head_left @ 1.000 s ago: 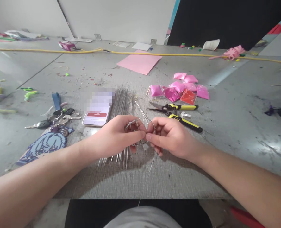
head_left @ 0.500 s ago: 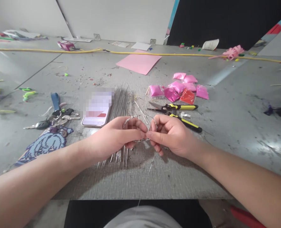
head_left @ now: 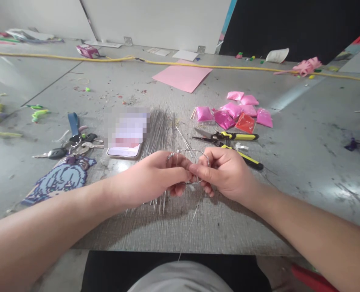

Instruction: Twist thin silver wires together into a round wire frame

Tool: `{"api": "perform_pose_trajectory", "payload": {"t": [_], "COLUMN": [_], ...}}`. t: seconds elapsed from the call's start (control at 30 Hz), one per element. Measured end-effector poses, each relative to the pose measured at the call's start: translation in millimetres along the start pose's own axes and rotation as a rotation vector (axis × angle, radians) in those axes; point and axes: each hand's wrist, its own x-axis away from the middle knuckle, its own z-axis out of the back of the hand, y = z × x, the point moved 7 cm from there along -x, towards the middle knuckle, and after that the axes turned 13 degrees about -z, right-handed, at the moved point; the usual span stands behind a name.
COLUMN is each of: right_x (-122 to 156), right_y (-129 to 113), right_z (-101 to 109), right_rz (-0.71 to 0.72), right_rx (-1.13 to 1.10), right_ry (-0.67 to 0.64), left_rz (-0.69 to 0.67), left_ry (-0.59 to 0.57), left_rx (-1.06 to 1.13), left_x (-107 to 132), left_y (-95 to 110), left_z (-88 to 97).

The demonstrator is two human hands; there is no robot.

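My left hand [head_left: 155, 178] and my right hand [head_left: 228, 172] meet at the table's near middle, fingertips pinched together on a thin silver wire loop [head_left: 187, 153] that arcs above my fingers. A long tail of the same wire [head_left: 192, 221] runs down toward the table's front edge. Under my left hand lies a bundle of straight silver wires [head_left: 158, 129], partly hidden by it. Both hands grip the wire loop.
A phone [head_left: 125, 149] lies left of the wire bundle, with keys [head_left: 73, 146] and a blue pixel charm [head_left: 61, 178] further left. Yellow-handled cutters [head_left: 228, 138] and pink bead packets [head_left: 237, 111] sit to the right. Pink paper [head_left: 183, 77] and a yellow cord [head_left: 76, 61] lie farther back.
The wire loop has risen and opened wider above my fingers as both hands turned it. My hands shifted slightly right in the view.
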Motion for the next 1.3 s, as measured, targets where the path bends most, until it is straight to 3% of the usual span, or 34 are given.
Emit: {"api": "perform_pose_trajectory", "payload": {"t": [0.2,0.43,0.7,1.13,1.3], "right_x": [-1.1,-1.6,-5.1,-2.7,-2.8], "right_y": [-2.4,-2.1,-3.6,-9.0,-9.8], "right_z": [-2.4,0.1,-0.5,0.9,2.9], "right_rz": [-0.015,0.002,-0.008,0.056,0.061], "right_rx": [0.003,-0.003,-0.043,0.024,0.030], "right_ry": [-0.014,0.003,-0.093,-0.001,0.041], "left_rz": [0.025,0.059,-0.023,-0.034,-0.124], "left_ry": [0.055,0.080,0.003,0.056,0.083], "left_rx": [0.046,0.284,0.111,-0.023,-0.089], "left_x": [0.2,-1.2,-3.1,-0.6,0.8], "left_y": [-3.8,-5.7,0.1,-1.5,6.4], "left_z": [1.8,-1.6,-3.1,1.4,6.5]}}
